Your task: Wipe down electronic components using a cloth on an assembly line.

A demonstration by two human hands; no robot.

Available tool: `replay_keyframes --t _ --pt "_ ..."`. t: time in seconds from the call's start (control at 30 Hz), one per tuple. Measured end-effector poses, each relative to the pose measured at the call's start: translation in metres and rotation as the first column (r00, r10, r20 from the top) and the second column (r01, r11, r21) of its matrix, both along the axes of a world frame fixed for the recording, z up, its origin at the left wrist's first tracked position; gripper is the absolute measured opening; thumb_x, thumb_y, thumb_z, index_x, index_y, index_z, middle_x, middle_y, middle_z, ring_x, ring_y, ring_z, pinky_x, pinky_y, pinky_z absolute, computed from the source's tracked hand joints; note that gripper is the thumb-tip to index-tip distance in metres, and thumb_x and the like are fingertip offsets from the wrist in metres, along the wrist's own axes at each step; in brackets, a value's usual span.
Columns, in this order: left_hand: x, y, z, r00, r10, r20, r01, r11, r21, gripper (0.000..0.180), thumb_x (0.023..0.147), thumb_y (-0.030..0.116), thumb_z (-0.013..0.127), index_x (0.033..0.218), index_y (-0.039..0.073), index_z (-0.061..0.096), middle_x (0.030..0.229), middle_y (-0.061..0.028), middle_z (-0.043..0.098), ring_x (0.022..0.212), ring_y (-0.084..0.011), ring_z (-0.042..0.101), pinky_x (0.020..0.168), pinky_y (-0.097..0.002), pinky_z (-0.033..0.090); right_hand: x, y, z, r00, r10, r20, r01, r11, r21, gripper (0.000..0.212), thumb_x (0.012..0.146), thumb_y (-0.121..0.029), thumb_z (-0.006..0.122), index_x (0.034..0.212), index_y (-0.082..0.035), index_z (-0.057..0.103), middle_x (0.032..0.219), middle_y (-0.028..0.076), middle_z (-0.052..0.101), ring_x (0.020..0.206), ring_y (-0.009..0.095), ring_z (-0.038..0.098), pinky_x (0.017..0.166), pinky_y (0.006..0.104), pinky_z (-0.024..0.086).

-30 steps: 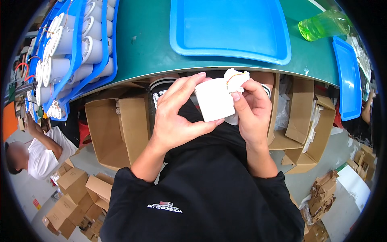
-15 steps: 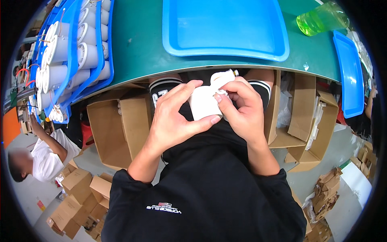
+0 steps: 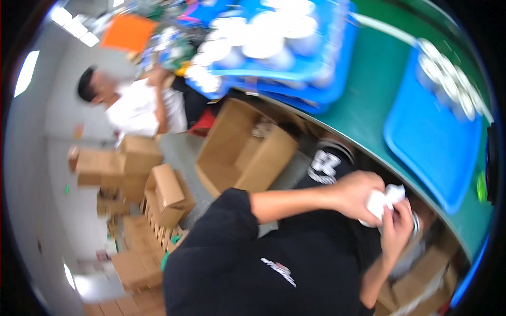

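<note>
Using the green table as my marker: the person sits at its near edge, both hands just short of that edge and below it, over the lap. L hand looks clamped round a small white piece; R hand has its fingers pinched on the same piece, approx. opposite, so the two are nearly together. A crumpled-looking white bit pokes up between them on the table side. Blur's too heavy to tell if it's part of the piece, or how firm the grip is.

Main risk, IMO: the piece slipping. It's mostly hidden by fingers and nothing's directly under it but the lap, so if one hand eases off too soon it'd drop short of the table, poss. to the floor. Pulling too hard on the soft-looking bit might tear or crease it. Knuckles are near the table's edge too; a quick lift could knock them.

On the table's L part, stacked blue trays carry white cups; a careless L elbow could tip some. Blue tray on its R part, more white cups at the far end. Open cardboard box below the table's L part; co-worker beyond its L end.
</note>
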State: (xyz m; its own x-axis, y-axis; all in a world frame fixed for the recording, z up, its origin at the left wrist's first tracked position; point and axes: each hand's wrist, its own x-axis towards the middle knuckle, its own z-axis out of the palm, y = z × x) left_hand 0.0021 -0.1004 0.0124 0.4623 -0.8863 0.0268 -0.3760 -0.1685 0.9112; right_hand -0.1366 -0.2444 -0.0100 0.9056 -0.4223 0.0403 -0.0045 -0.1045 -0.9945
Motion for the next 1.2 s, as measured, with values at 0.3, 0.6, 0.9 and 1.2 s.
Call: replay_keyframes --t 0.3,0.6,0.9,1.2 --pt "-0.021 0.033 -0.038 0.953 0.288 -0.091 -0.293 0.955 -0.05 0.053 0.067 0.032 0.08 0.099 -0.001 0.055 0.096 -0.0172 0.057 0.092 -0.0335 0.059 0.079 -0.0396 0.048 0.0 0.01 -0.056 0.982 0.041 -0.186 0.016 0.955 0.295 0.013 0.091 0.001 0.056 0.104 0.001 0.053 0.098 0.006 0.056 0.088 0.011 0.054 0.078 0.0244 0.043" --pt "-0.022 0.035 -0.035 0.888 0.332 -0.32 -0.383 0.917 -0.112 0.053 0.069 0.02 0.08 0.109 0.002 0.051 0.106 -0.0119 0.053 0.1 -0.0255 0.056 0.081 -0.0344 0.049 0.014 0.026 -0.049 0.99 -0.057 -0.132 0.131 0.736 0.664 0.018 0.097 -0.009 0.051 0.114 -0.002 0.049 0.112 0.011 0.057 0.103 0.017 0.057 0.089 0.0304 0.046" --pt "-0.006 0.053 -0.035 0.969 0.231 -0.084 -0.236 0.97 -0.053 0.06 0.058 0.022 0.083 0.106 0.002 0.054 0.101 -0.0147 0.055 0.098 -0.032 0.055 0.083 -0.0396 0.046 0.022 0.024 -0.056 0.991 0.083 -0.102 -0.004 0.797 0.603 0.019 0.092 -0.002 0.057 0.11 -0.003 0.05 0.112 0.011 0.058 0.102 0.017 0.057 0.089 0.0308 0.046" --pt "-0.009 0.054 -0.015 0.921 0.27 0.28 -0.333 0.919 0.211 0.043 0.053 0.031 0.081 0.079 0.001 0.065 0.083 -0.0135 0.057 0.082 -0.0302 0.059 0.072 -0.0408 0.048 0.037 0.035 -0.051 0.97 0.222 -0.094 -0.164 0.892 0.421 0.023 0.088 0.006 0.057 0.108 -0.001 0.052 0.107 0.009 0.058 0.099 0.016 0.055 0.089 0.0297 0.044"
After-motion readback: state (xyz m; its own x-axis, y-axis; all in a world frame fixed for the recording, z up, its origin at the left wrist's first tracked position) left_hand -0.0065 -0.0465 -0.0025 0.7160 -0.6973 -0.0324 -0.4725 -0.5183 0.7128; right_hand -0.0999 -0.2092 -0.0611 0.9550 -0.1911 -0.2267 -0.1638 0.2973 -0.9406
